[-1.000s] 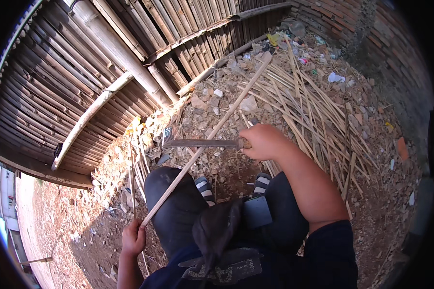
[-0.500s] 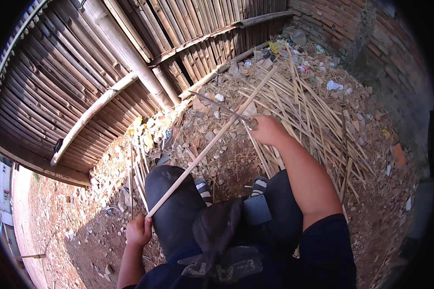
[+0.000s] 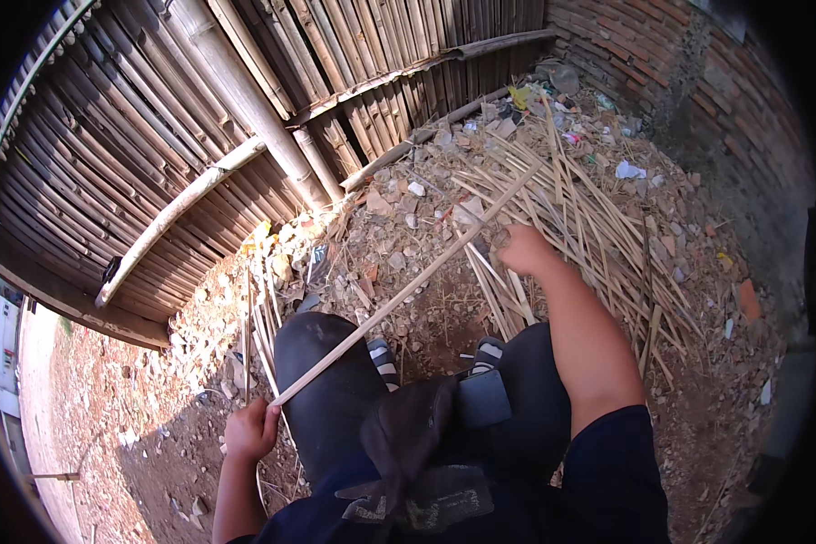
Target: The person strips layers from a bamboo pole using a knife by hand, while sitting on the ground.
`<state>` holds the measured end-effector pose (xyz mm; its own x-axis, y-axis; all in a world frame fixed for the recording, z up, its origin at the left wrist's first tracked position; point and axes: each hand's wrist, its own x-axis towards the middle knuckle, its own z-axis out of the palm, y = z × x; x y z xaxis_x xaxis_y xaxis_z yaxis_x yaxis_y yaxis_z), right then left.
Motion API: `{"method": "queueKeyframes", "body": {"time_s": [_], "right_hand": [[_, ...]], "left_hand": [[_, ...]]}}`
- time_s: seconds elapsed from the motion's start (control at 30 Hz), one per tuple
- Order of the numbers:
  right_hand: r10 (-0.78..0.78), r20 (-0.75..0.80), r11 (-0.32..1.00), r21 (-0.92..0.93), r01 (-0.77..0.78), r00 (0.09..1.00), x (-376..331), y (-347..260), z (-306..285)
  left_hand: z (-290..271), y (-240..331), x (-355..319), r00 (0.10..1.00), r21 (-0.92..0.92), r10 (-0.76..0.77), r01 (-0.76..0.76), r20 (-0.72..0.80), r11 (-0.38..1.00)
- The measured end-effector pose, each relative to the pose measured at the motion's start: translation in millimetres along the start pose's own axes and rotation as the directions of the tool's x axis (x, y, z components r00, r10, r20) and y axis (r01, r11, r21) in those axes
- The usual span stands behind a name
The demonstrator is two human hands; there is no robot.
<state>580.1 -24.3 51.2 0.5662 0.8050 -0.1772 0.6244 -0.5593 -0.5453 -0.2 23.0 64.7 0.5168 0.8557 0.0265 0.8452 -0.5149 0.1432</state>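
Against the bamboo fence (image 3: 154, 154) and brick wall (image 3: 698, 100), your right hand (image 3: 526, 249) has swung out from near your knees to the far stretch of the long bamboo strip (image 3: 408, 281), fist clenched; whether it holds the blade seen a second ago you cannot tell. Your left hand (image 3: 249, 431) grasps the strip's near end beside your knee, and the loose pile of split strips (image 3: 598, 218) crowds your right side.

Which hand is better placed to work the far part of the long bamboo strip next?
Probably the right hand: it sits beside the long bamboo strip near its far part. The left hand holds the near end, steadying it.
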Motion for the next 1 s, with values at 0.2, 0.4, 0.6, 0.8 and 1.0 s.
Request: {"method": "queueKeyframes", "body": {"time_s": [0.2,0.4,0.6,0.8,1.0], "right_hand": [[-0.389,0.144,0.881,-0.232,0.413,0.910,-66,-82,6],[-0.311,0.034,0.949,-0.039,0.312,0.950,-27,-54,5],[-0.271,0.014,0.954,-0.131,0.270,0.963,-47,-70,6],[-0.402,0.220,0.852,-0.266,0.451,0.889,-52,-75,9],[-0.232,-0.002,0.973,-0.008,0.232,0.973,-21,-45,15]], "left_hand": [[17,-5,-5,1.000,-0.201,0.015,-0.009,0.028,0.979],[39,-6,-8,0.999,-0.310,-0.040,0.039,0.004,0.950],[26,4,-11,0.999,-0.224,-0.043,0.042,0.001,0.974],[26,0,-12,0.999,-0.163,-0.001,-0.007,-0.046,0.987],[28,1,-8,0.999,-0.124,-0.010,0.005,-0.040,0.992]]}}
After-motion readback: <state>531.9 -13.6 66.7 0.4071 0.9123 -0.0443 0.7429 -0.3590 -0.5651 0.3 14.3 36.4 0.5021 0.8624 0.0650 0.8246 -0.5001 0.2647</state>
